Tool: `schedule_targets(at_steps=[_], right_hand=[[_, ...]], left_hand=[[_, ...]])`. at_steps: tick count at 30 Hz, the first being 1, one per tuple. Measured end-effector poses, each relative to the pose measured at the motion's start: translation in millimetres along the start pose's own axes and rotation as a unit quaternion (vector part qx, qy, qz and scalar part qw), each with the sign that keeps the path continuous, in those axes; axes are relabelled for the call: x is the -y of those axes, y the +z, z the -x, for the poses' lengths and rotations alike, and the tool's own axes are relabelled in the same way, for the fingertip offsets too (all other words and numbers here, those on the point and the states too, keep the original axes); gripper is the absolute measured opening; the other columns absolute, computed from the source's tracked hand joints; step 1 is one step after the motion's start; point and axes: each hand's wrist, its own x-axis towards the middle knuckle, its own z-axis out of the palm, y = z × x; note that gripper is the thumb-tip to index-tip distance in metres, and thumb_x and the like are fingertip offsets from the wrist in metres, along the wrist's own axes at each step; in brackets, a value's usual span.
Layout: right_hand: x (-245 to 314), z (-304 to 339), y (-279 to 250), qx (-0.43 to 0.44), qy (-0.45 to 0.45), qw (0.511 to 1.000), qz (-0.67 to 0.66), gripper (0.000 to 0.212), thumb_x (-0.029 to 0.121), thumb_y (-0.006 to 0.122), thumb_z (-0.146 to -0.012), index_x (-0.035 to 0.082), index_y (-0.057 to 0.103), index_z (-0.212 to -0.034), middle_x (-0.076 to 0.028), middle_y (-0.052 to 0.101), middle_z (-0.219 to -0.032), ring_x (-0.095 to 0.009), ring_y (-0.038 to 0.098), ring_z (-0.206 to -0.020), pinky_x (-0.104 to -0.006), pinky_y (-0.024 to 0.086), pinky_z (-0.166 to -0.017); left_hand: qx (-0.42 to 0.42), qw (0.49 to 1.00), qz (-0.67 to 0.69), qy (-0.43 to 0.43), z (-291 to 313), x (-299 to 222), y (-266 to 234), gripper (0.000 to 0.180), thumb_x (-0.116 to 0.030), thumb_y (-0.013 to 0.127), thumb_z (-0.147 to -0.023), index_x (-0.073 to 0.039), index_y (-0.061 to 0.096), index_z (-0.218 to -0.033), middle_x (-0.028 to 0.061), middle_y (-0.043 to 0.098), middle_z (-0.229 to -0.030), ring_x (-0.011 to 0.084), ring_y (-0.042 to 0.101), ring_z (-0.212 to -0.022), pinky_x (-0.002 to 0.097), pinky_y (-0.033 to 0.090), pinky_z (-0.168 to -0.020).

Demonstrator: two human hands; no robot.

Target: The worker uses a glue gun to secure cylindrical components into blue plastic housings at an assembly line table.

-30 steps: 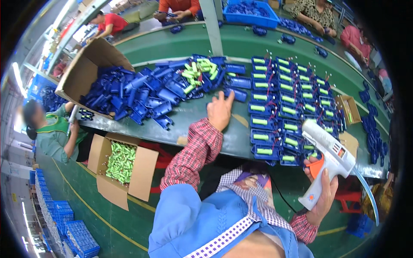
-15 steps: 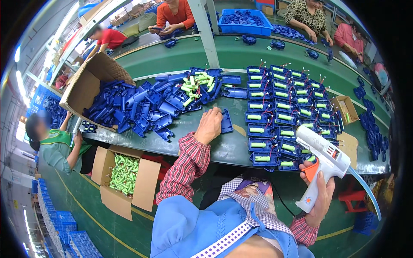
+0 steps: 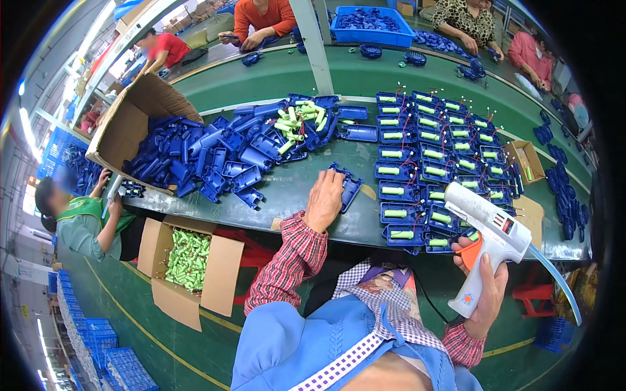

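My left hand [image 3: 325,202] is over the table with its fingers closed on the left edge of an empty blue plastic casing half [image 3: 352,190], which lies slightly tilted. The fingertips are partly hidden behind the back of the hand. In my right hand [image 3: 486,293] is a white glue gun [image 3: 490,225] with an orange trigger, its nozzle toward the rows of casings. A pale blue glue stick [image 3: 554,280] curves out of its rear. Just beyond the nozzle stand rows of blue casings [image 3: 398,232], each with a light green battery [image 3: 394,214] and thin wires.
Loose blue casings [image 3: 208,159] spill from a tipped carton [image 3: 124,124], with green batteries [image 3: 300,124] heaped beside them. Below the table edge stands an open box [image 3: 222,274] of batteries. Beyond a metal post [image 3: 316,55], co-workers sit along a green conveyor [image 3: 274,77].
My left hand has shifted slightly right and nearer me, and the casing under its fingers has turned a little. The glue gun stays in my right hand, almost unmoved. Parts on the conveyor have shifted.
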Motion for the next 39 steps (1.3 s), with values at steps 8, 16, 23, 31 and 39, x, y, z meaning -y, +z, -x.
schedule_targets(at_steps=[8,16,23,31,39], right_hand=[[-7.5,4.9,6.1,0.058,0.042,0.997,0.014,0.041,0.011,0.051,-0.096,-0.011,0.041,-0.129,-0.026,0.061,-0.112,-0.034,0.065,-0.101,-0.0374,0.055,-0.086],[-20.3,-9.1,33.4,0.136,0.086,0.986,0.046,0.042,0.012,0.056,-0.094,-0.011,0.044,-0.127,-0.024,0.063,-0.11,-0.031,0.066,-0.099,-0.0357,0.054,-0.085],[-46.6,-34.9,67.3,0.223,0.14,0.958,0.115,0.042,0.018,0.059,-0.095,-0.009,0.048,-0.125,-0.019,0.064,-0.106,-0.024,0.066,-0.094,-0.0318,0.055,-0.08],[-68.7,-58.4,101.0,0.286,0.134,0.933,0.171,0.033,0.018,0.056,-0.096,-0.007,0.052,-0.117,-0.014,0.065,-0.099,-0.02,0.066,-0.089,-0.029,0.053,-0.076],[-76.3,-67.8,116.6,0.314,0.154,0.916,0.195,0.034,0.02,0.057,-0.096,-0.006,0.051,-0.116,-0.014,0.064,-0.099,-0.018,0.065,-0.087,-0.0287,0.052,-0.076]], left_hand=[[0.018,0.989,0.138,0.051,18.8,-6.1,-15.5,0.027,0.003,0.067,-0.073,-0.002,0.062,-0.099,0.0143,0.058,-0.102,0.0336,0.057,-0.1,0.0401,0.049,-0.085],[-0.173,0.979,0.106,-0.012,42.4,0.7,-24.6,0.071,-0.011,0.08,-0.071,0.001,0.045,-0.132,0.0205,0.05,-0.129,0.0385,0.046,-0.121,0.0436,0.036,-0.104],[-0.146,0.976,0.149,-0.056,56.3,3.5,-9.0,0.083,-0.016,0.081,-0.072,0.003,0.035,-0.138,0.0231,0.048,-0.132,0.0385,0.046,-0.123,0.0431,0.037,-0.105],[-0.138,0.97,0.184,-0.074,58.9,0.8,-3.8,0.079,-0.009,0.077,-0.075,0.003,0.034,-0.139,0.0223,0.049,-0.132,0.0375,0.049,-0.121,0.0417,0.04,-0.103],[-0.174,0.972,0.141,-0.07,56.7,-1.9,-1.5,0.068,0.002,0.065,-0.077,0.004,0.035,-0.138,0.0251,0.051,-0.128,0.0399,0.051,-0.118,0.0431,0.041,-0.101]])
